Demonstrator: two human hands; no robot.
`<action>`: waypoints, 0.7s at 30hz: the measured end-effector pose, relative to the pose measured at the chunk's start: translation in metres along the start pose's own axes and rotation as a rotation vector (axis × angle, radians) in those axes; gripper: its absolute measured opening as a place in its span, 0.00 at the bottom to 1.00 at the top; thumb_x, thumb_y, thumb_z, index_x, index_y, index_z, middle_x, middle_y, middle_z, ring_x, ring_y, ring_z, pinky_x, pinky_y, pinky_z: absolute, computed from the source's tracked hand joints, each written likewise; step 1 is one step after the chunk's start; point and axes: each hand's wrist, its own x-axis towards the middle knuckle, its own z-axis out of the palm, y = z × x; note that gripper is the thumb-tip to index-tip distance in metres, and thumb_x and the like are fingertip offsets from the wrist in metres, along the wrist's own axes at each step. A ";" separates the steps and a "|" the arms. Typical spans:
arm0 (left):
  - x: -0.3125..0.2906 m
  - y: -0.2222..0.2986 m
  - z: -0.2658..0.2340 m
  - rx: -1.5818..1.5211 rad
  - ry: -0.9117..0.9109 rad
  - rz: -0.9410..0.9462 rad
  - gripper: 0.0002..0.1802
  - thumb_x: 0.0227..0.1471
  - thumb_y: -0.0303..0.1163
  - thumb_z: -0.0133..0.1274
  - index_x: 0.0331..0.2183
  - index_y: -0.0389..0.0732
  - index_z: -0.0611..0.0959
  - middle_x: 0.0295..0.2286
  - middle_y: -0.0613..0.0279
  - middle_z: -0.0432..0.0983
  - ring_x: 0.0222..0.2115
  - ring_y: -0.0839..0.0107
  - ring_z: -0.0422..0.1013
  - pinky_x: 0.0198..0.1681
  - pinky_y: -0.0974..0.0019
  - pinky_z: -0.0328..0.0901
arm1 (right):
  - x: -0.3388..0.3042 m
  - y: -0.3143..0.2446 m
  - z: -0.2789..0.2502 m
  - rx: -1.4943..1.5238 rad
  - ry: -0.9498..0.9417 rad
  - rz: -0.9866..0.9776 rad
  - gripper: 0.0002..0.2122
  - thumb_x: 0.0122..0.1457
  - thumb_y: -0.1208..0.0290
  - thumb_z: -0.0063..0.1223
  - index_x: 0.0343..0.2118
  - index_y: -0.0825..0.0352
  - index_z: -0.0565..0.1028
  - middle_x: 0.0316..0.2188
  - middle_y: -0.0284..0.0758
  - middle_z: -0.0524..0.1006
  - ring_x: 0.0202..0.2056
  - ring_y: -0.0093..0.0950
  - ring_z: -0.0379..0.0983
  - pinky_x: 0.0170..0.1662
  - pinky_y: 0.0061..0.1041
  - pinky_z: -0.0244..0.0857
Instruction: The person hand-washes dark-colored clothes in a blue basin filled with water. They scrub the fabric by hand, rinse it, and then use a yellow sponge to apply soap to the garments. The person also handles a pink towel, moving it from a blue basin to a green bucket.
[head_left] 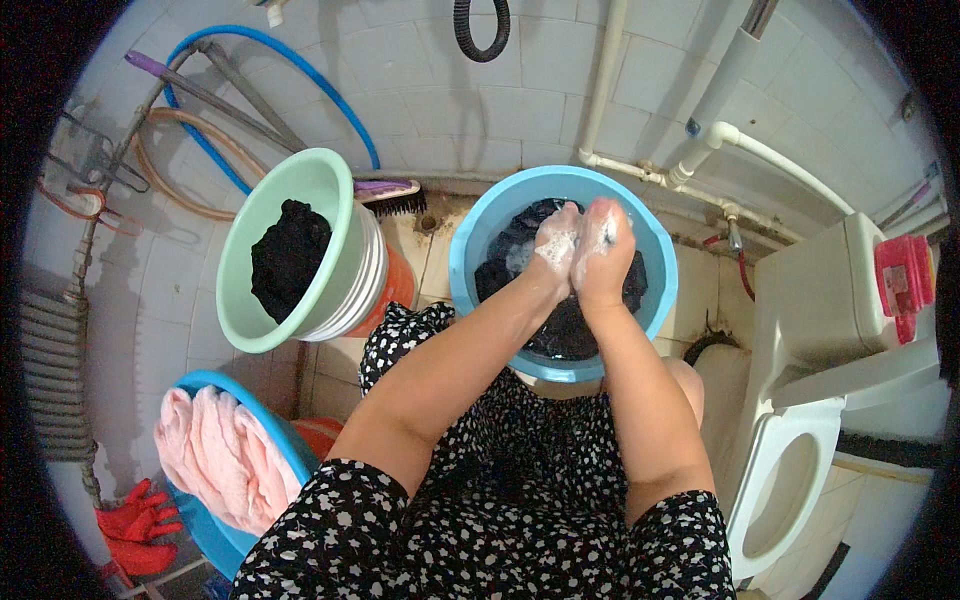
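Observation:
A light-blue basin (465, 235) sits on the floor in front of me, with dark wet clothes (565, 335) and some suds in it. Over its middle, my left hand (557, 243) and my right hand (604, 248) are pressed side by side, both coated in white foam. Their fingers are curled closed, and whatever lies between them is mostly hidden; a small dark patch shows at the right hand. To the left, a pale-green basin (232, 285) holds a bundled black cloth (290, 260).
The green basin rests on a white-and-orange bucket (375, 275). A pink towel (225, 455) fills a blue tub (205, 520) at lower left, near red rubber gloves (138, 525). A scrub brush (392, 193) lies by the wall. Right stands a toilet (790, 480), below white pipes (640, 172).

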 end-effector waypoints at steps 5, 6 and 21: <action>0.018 0.012 -0.004 0.812 0.132 0.002 0.24 0.52 0.48 0.43 0.39 0.34 0.71 0.35 0.58 0.68 0.36 0.67 0.63 0.43 0.65 0.57 | 0.025 0.031 -0.009 0.176 0.064 0.259 0.20 0.62 0.56 0.36 0.20 0.66 0.67 0.18 0.29 0.66 0.24 0.21 0.59 0.30 0.24 0.56; 0.008 0.018 0.010 0.723 0.125 0.013 0.28 0.50 0.51 0.46 0.43 0.36 0.68 0.37 0.57 0.67 0.38 0.66 0.63 0.42 0.61 0.58 | 0.031 0.037 -0.019 0.284 0.088 0.388 0.20 0.61 0.54 0.36 0.21 0.65 0.69 0.19 0.29 0.67 0.25 0.23 0.60 0.30 0.24 0.57; 0.018 0.070 -0.034 0.905 0.052 0.139 0.13 0.52 0.39 0.48 0.36 0.42 0.74 0.29 0.61 0.71 0.19 0.72 0.67 0.24 0.69 0.66 | 0.049 0.011 -0.061 0.685 -0.026 0.684 0.14 0.58 0.64 0.46 0.45 0.62 0.66 0.38 0.30 0.71 0.37 0.26 0.68 0.37 0.28 0.65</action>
